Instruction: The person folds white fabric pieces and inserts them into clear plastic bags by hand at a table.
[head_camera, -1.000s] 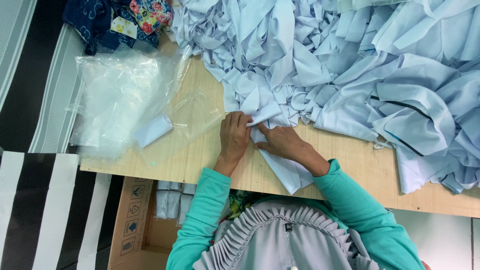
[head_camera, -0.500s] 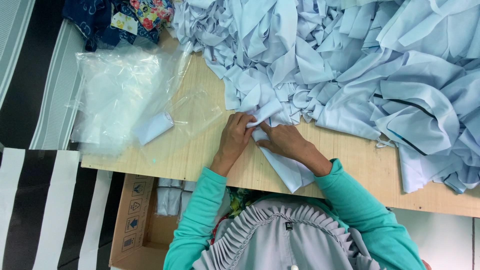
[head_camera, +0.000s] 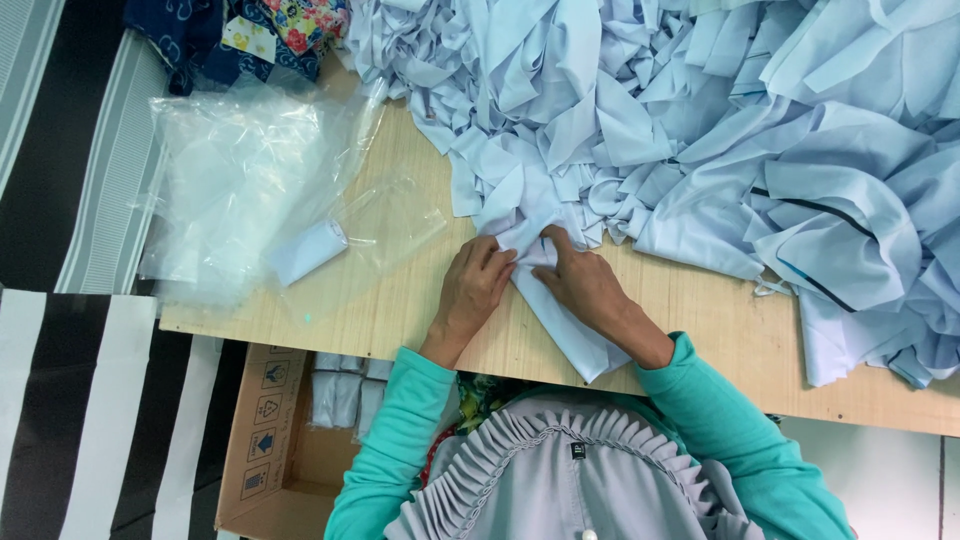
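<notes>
Head view shows both hands closer together than half a second ago, the left hand (head_camera: 475, 285) having slid right until its fingertips meet the right hand (head_camera: 580, 283) over the pale blue fabric strip (head_camera: 565, 325). That strip is a long, narrow, smooth piece lying on the wooden table (head_camera: 700, 310), its near end hanging just over the table edge toward the person. Both hands are curled, fingers pinching the strip's upper end where it meets the big heap of pale blue fabric (head_camera: 720, 130) (which fingers grip is hard to tell). Left of them lie clear plastic bags (head_camera: 235, 190) with a folded pale piece (head_camera: 308, 250) inside; a cardboard box (head_camera: 275, 430) sits below.
</notes>
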